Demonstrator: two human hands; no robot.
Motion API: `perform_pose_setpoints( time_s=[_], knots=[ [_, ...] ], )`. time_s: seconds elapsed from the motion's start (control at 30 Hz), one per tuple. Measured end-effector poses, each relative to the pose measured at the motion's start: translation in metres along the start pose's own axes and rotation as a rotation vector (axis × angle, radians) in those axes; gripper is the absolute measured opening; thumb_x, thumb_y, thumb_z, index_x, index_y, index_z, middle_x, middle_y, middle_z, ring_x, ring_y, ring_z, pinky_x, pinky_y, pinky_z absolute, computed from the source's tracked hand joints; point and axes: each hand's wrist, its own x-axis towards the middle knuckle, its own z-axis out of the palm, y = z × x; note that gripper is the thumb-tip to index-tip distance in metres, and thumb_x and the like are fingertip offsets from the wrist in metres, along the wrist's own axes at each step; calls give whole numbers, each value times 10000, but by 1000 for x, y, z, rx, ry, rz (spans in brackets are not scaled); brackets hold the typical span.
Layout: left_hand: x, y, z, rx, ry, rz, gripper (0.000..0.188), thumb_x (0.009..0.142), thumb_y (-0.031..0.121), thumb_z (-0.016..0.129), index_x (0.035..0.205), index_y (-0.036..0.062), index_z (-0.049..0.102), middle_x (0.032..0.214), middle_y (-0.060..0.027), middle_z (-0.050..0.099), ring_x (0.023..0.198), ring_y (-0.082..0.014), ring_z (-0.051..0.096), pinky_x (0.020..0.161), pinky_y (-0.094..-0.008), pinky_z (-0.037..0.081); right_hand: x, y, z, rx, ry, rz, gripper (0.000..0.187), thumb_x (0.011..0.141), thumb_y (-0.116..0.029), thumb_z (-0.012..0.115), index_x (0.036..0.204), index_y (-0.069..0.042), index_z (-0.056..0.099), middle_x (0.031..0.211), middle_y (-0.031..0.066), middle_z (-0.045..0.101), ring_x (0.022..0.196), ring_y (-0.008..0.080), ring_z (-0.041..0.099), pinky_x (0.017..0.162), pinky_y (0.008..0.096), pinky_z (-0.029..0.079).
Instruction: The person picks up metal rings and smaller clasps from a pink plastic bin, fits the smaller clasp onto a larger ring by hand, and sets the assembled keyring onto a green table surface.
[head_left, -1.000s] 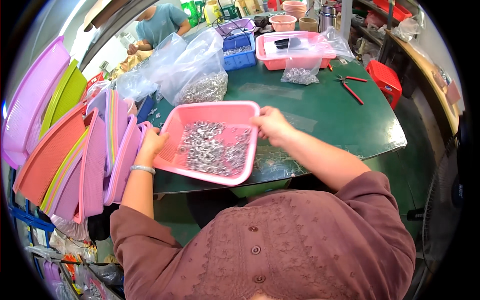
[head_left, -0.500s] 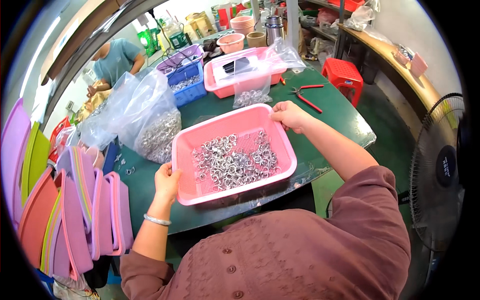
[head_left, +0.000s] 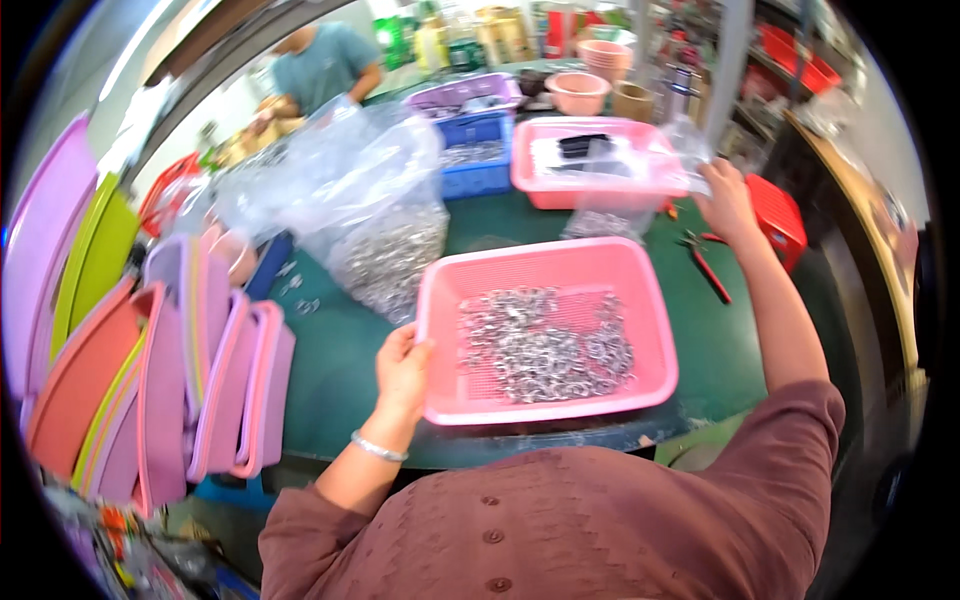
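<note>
A pink mesh basket (head_left: 655,310) holds a heap of small silver metal rings (head_left: 545,350). My left hand (head_left: 402,378) grips the basket's left rim, thumb on the upper side. Beyond the basket's far right corner, my right hand (head_left: 727,200) is closed on the loose mouth of a clear plastic bag (head_left: 640,185). Small metal pieces lie in the bottom of that bag, which drapes over the edge of a second pink basket (head_left: 530,180). Red-handled pliers (head_left: 708,268) lie on the table beneath my right forearm.
A large clear sack (head_left: 390,250) of metal pieces stands left of the basket on the green table (head_left: 340,400). Behind it are a blue basket (head_left: 475,185) and a purple one (head_left: 450,97). Stacked plastic baskets (head_left: 215,390) crowd the left edge. A person (head_left: 325,70) sits across the table.
My right hand has let go of the basket's far right corner and moved away to take the clear bag's mouth. My left hand stays on the rim. The whole view has shifted.
</note>
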Motion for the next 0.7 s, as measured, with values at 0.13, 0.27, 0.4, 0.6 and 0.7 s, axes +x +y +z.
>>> perform_pose_setpoints(
  time_s=[0.13, 0.27, 0.4, 0.6, 0.7],
  knots=[
    [1, -5, 2, -127, -33, -47, 265, 777, -24, 549, 1037, -16, 505, 905, -80, 578, 780, -138, 559, 730, -258, 469, 20, -27, -17, 122, 47, -112, 291, 687, -91, 628, 962, -19, 563, 1051, 161, 505, 977, 351, 483, 846, 396, 401],
    [-5, -1, 6, -127, -81, -73, 258, 812, 7, 533, 1061, -8, 466, 943, -83, 560, 837, -142, 549, 780, -260, 457, 34, -79, -37, 244, -18, -243, 267, 690, -77, 617, 941, -13, 554, 1013, 153, 507, 960, 347, 482, 841, 393, 394],
    [-5, -7, 6, -124, -161, -76, 264, 824, 20, 512, 1070, 14, 417, 964, -88, 544, 863, -143, 535, 778, -273, 453, 31, -122, -49, 317, -203, -400, 263, 668, -50, 611, 922, -13, 552, 982, 149, 506, 937, 346, 485, 827, 393, 395],
    [1, -17, 8, 14, -350, -44, 310, 814, 42, 537, 1077, 5, 377, 953, -125, 547, 842, -163, 550, 738, -296, 470, 7, -149, -49, 290, -390, -424, 260, 653, -26, 600, 909, -12, 557, 975, 145, 505, 938, 340, 473, 829, 394, 385],
    [-1, -10, 7, 12, -407, -37, 312, 820, 54, 540, 1079, 3, 373, 946, -120, 551, 839, -153, 546, 734, -297, 468, -9, -139, -48, 273, -406, -387, 265, 651, -28, 606, 912, -10, 559, 979, 144, 502, 944, 337, 465, 831, 392, 381]
  ],
)
